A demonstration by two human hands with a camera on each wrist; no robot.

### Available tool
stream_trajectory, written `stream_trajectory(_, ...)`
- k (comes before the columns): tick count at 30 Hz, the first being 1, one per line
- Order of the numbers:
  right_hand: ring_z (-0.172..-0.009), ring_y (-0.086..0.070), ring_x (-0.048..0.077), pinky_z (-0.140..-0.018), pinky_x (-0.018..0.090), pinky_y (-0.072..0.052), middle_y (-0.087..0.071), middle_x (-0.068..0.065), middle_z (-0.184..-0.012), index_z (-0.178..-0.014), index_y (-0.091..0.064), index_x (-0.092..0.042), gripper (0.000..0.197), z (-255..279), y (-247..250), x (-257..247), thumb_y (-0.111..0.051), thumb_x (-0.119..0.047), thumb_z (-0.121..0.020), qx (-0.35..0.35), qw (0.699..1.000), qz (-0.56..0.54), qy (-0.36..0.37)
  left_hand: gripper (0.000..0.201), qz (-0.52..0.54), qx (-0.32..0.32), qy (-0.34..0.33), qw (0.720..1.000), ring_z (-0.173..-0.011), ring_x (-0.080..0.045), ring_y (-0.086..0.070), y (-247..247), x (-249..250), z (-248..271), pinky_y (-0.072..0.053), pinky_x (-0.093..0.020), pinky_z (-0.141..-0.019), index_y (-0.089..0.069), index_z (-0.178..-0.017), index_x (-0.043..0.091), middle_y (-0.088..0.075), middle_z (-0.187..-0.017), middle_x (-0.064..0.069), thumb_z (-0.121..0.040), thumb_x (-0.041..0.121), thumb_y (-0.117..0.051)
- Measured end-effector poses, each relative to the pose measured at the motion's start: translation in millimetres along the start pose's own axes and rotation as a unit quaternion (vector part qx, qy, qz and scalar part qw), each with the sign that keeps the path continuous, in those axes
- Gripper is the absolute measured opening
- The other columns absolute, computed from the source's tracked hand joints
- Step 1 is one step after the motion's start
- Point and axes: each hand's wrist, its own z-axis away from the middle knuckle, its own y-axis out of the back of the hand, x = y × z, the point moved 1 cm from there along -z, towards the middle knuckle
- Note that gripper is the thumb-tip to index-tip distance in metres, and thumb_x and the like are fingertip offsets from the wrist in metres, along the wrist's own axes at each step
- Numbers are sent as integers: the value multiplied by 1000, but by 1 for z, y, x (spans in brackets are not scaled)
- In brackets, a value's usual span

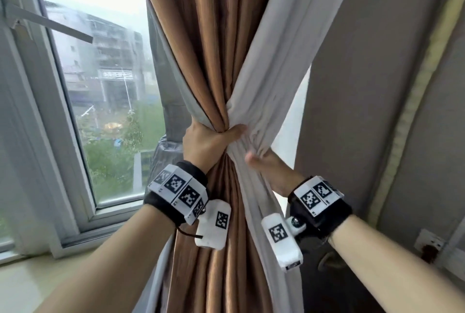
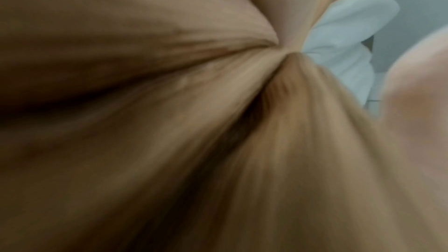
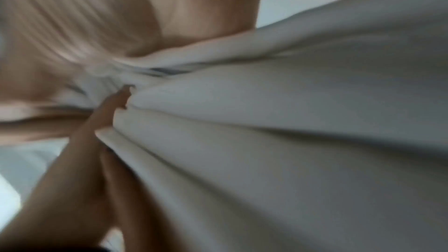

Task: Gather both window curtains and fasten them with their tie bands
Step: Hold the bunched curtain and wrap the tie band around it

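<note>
Slippage is the main worry here. The brown curtain [image 1: 214, 35] and its white lining [image 1: 266, 81] are bunched to a narrow waist beside the window [image 1: 83, 81], and the left hand [image 1: 208, 144] is clenched round that waist, thumb over the front — the only grip actually holding the bundle together. The right hand [image 1: 269, 169] lies under the white folds with the thumb out; whether its fingers are curled into the cloth I cannot tell, since the fabric hides them and the right wrist view is blurred.

No tie band shows in any view. My guess is that one hand must let go to fetch it — and the smooth-looking, heavy folds would likely slide apart under a single hand, the white lining escaping first on the right. Reaching blind behind the curtain could also drag the gather down or off-centre.
</note>
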Motion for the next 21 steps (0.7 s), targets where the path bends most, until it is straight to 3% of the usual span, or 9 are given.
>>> stream_trajectory(2,-110,-46,-13,-95,2,-37,-49,-21,-117,-132,-34,-22,75,-5,-2,4,-75,-5,-72,-37,995,92,12,78,30,-41,21,998,-104,-13,-63,-3,-2,-5,-53,-39,-91,-58,-119,30,-67,-112,9,-49,56,-82)
stream_trajectory(3,-108,-49,-13,-95,5,-40,-53,-18,-118,-131,-38,-21,73,-9,-4,2,-75,-1,-71,-46,993,103,17,77,50,-70,27,996,-104,-12,-64,-4,-3,-7,-53,-39,-92,-60,-118,32,-68,-112,10,-49,58,-83)
stream_trajectory(7,-97,-59,-11,-77,6,-45,-62,-6,-109,-115,-53,-19,51,-19,-8,-4,-73,2,-73,-24,995,92,43,71,64,-151,-5,986,-110,-12,-62,-9,2,-1,-49,-40,-98,-62,-120,31,-68,-115,7,-57,61,-78)
stream_trajectory(9,-98,-60,3,-71,8,-45,-62,4,-112,-118,-55,-11,47,-22,-6,0,-72,-2,-75,45,988,142,44,75,79,-177,7,981,-111,-12,-62,-10,6,6,-49,-39,-99,-59,-126,26,-67,-118,5,-60,60,-75)
stream_trajectory(11,-94,-57,9,-71,10,-44,-61,4,-109,-119,-55,-8,46,-25,-5,5,-72,-5,-76,108,980,163,46,69,109,-215,14,970,-113,-13,-61,-10,8,10,-50,-36,-96,-54,-131,21,-65,-122,3,-71,48,-73)
stream_trajectory(14,-80,-59,-7,-72,11,-44,-62,-9,-91,-103,-60,-17,38,-26,1,9,-69,7,-74,160,978,101,86,56,114,-216,0,970,-110,-2,-61,-2,14,10,-50,-23,-91,-53,-132,18,-65,-120,9,-81,29,-72)
stream_trajectory(16,-69,-57,-18,-65,2,-42,-60,-15,-80,-88,-58,-20,36,-26,9,10,-68,11,-73,159,977,108,91,54,77,-155,-34,984,-109,3,-59,8,9,2,-47,-18,-90,-60,-122,24,-65,-115,14,-73,34,-78)
stream_trajectory(19,-66,-58,-13,-67,3,-45,-64,-11,-76,-78,-60,-16,28,-24,25,9,-71,8,-72,135,985,92,59,107,-102,-48,-20,993,-137,-14,-34,21,-12,-14,-30,-37,-114,-50,-133,30,-38,-146,-1,-40,78,-75)
stream_trajectory(21,-68,-62,-5,-73,7,-49,-66,-2,-80,-80,-63,-11,23,-21,32,6,-72,7,-71,120,990,73,26,130,-35,-67,54,996,-137,-17,-34,20,-24,-23,-31,-41,-114,-34,-143,28,-30,-152,-1,-31,78,-77)
